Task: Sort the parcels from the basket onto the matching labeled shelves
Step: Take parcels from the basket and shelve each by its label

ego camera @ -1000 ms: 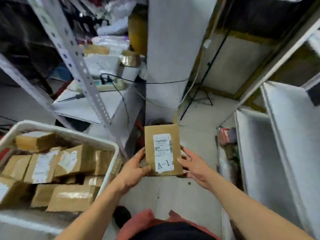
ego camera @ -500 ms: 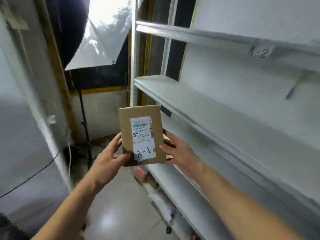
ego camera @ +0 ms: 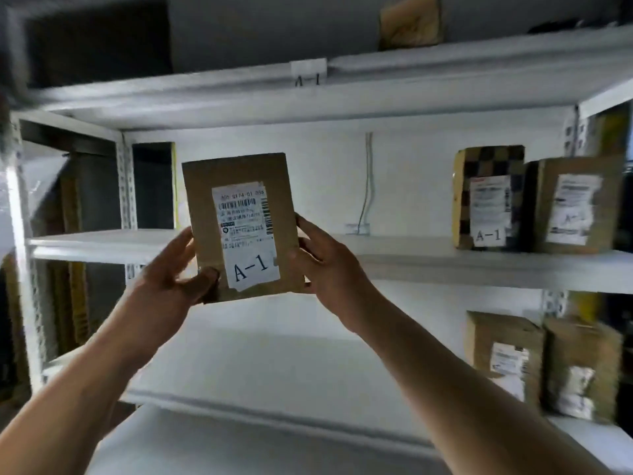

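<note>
Before white shelves (ego camera: 445, 265), one held parcel (ego camera: 239, 228), five shelved parcels, two hands

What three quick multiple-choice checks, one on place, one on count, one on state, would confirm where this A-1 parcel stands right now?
1. Where is the shelf tag reading A-1?
A. beam above the held parcel
B. floor
C. left post

2. How many parcels stand on the middle shelf at right?
A. none
B. two
C. five

3. What state is the held parcel in?
A. lying on a shelf
B. gripped by left hand and right hand
C. torn open

Answers: 1 A, the tag sits on the upper beam; 2 B, two boxes side by side; 3 B, fingers curl round both edges.
</note>
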